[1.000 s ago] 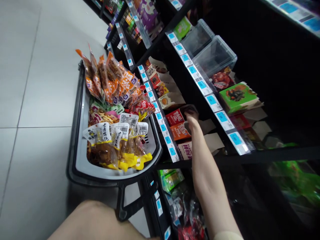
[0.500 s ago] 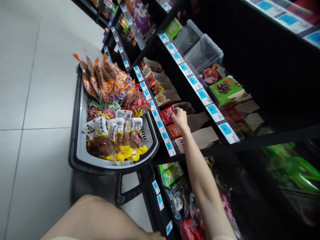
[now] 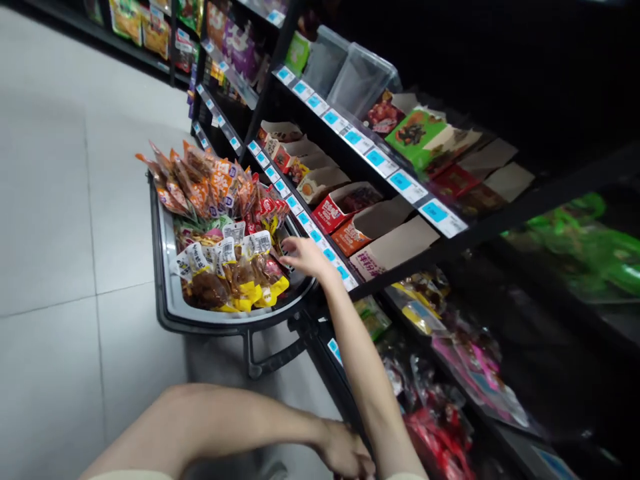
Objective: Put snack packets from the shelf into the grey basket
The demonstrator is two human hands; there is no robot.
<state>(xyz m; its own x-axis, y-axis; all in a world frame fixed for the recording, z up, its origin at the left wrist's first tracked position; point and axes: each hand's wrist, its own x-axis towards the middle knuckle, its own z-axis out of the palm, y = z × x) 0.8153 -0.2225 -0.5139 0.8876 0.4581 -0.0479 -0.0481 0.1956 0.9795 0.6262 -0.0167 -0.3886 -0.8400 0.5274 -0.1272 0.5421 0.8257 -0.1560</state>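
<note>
My right hand (image 3: 306, 257) is over the right rim of a grey and black shopping basket (image 3: 167, 313). Its thumb and fingers are apart, and I see nothing between them. Nearest its fingertips are snack packets with yellow ends (image 3: 255, 293) and white printed tops. Orange snack packets (image 3: 215, 183) stand upright at the basket's far end, with red packets (image 3: 267, 207) beside them. My left hand (image 3: 347, 450) is low at the bottom edge, beneath my right forearm. Its fingers are curled, and a dark reddish bit shows under them, partly cut off by the frame.
Right of the basket, a black shelf holds open display boxes, among them a red box (image 3: 333, 212), an orange box (image 3: 353, 235) and a white box (image 3: 380, 257). Price labels (image 3: 305, 219) line its edge. Clear plastic bins (image 3: 363, 83) stand higher up. The basket handle (image 3: 275, 360) sticks out toward me.
My right hand has left the red box on the shelf and moved left to the basket's rim, its fingers now apart. My left hand has come further into view at the bottom.
</note>
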